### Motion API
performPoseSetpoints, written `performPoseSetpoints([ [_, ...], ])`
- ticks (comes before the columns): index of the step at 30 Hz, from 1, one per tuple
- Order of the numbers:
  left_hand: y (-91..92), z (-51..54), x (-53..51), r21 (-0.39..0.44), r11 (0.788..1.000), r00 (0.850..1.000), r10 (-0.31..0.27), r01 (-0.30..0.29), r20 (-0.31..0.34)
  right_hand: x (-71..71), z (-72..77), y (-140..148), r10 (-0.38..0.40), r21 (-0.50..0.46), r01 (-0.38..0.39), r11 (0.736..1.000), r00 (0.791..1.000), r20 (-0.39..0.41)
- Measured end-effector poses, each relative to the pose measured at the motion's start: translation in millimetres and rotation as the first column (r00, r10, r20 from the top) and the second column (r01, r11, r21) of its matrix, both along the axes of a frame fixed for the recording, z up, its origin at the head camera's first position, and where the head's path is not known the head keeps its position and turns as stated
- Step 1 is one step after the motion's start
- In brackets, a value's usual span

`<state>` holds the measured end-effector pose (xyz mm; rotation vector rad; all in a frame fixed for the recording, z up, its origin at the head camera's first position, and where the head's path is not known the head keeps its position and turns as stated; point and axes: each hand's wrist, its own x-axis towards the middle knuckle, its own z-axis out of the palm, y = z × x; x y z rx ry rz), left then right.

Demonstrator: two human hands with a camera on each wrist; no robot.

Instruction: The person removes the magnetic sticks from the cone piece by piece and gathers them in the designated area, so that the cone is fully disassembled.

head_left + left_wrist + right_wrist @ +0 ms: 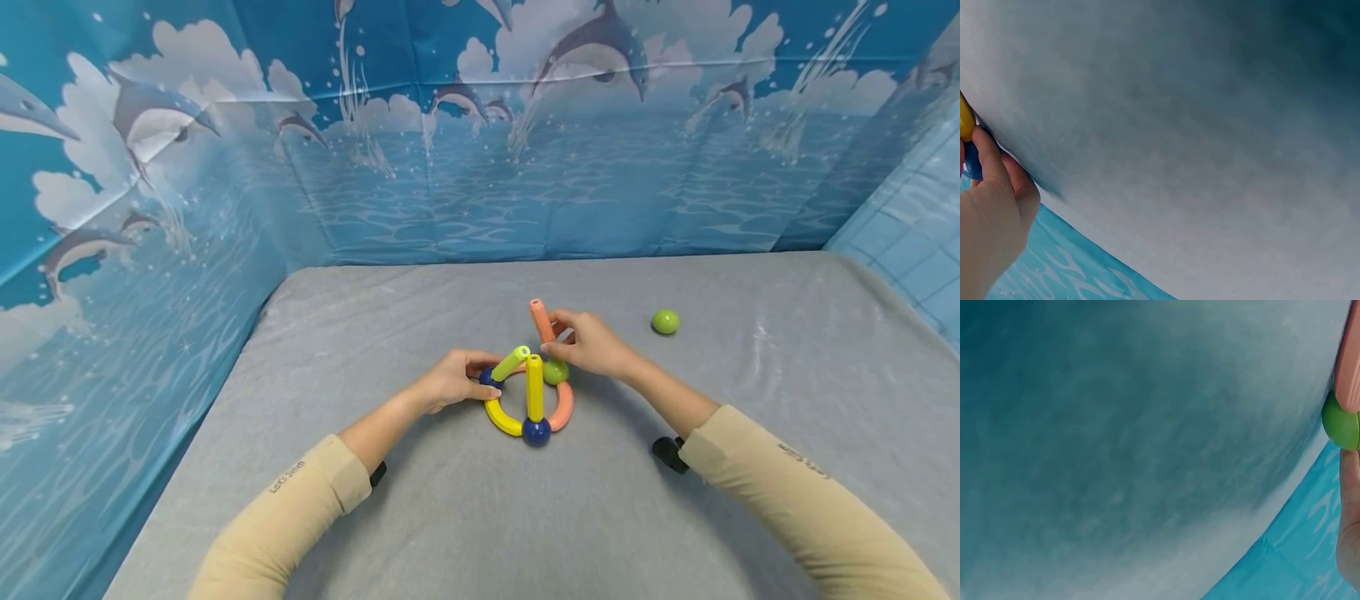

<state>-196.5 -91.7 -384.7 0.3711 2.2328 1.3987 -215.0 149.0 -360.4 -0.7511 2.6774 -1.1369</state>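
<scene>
Both hands are holding on: the right hand (pixel 592 343) is pinching a coral stick (pixel 542 321) near its lower end, and the left hand (pixel 453 379) is gripping a dark blue ball (pixel 490 381) between thumb and fingers at the left side of a toy ring (pixel 502 420). The coral stick is rising, tilted slightly leftward, over the ring's back right part, just above a green ball (pixel 555 372) that is forming part of the ring. From the head view I cannot tell whether stick and ball are joining; in the right wrist view, a fingertip is resting against a green ball.

Curved pieces are linking the balls: yellow along the ring's left front, a coral curve (pixel 562 408) along its right, and more coral showing at its back. Out of the gripped ball, a lime stick (pixel 512 363) is leaning up and rightward over the ring. At the ring's front, a second blue ball (pixel 536 432) is sitting on the cloth, and a yellow stick (pixel 535 390) is standing upright on it.

Farther out, a loose green ball (pixel 665 322) is lying well to the right of the ring and a little behind it. Grey cloth (pixel 450 517) is spreading beneath the ring, beige sleeves (pixel 300 492) are reaching in from its front left and front right, and a blue dolphin-print backdrop (pixel 465 183) is hanging behind it.
</scene>
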Motion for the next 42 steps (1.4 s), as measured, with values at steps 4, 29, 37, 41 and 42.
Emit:
performPoseSetpoints([
  [4,0.6,0.0,1.4,0.011,1.0,1.0,-0.005,0.005,0.001,-0.4,0.2,3.4,-0.023,-0.018,0.024,1.0,1.0,0.016],
  [29,-5.3,8.9,-4.9,0.012,0.999,0.999,-0.039,0.039,0.001,5.8,41.4,88.2,-0.29,-0.158,0.316,0.936,0.943,0.165],
  [37,-4.2,4.2,-0.3,0.039,0.999,1.0,-0.03,0.03,0.009,7.2,43.6,130.4,-0.35,-0.155,0.379,0.912,0.918,0.189],
  [41,-2.1,2.9,0.6,0.029,0.999,1.0,-0.025,0.025,0.01,6.8,41.6,145.3,-0.397,-0.096,0.42,0.902,0.897,0.195],
  [42,-1.4,2.8,0.7,0.024,0.999,1.0,-0.023,0.023,0.01,6.5,40.7,148.4,-0.407,-0.079,0.428,0.9,0.892,0.196],
])
